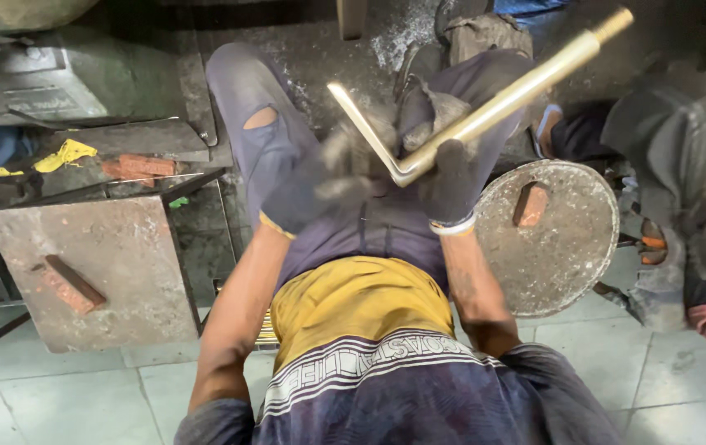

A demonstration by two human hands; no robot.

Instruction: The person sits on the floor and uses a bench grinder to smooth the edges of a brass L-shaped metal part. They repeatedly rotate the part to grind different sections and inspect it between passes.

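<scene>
place: a small metalworking workshop, worked at floor level
floor: pale tiles (56, 404) near, giving way to dark, grimy ground (320, 49) strewn with metal dust farther off
left: a rusty square steel plate (122, 255) on a frame, a brick piece (71, 284) lying on it
right: a round, worn metal disc (567, 247) with another brick (532, 203) on top
far left: heavy dark machinery (48, 82)
work in hand: a bent brass-coloured metal bar (485, 111), gripped in soiled dark gloves (452, 181)
company: another person crouched at the right edge (682, 165)

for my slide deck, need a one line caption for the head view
Seated person in dark gloves: right hand grips a bent brass pipe, blurred left hand beside it.
</scene>
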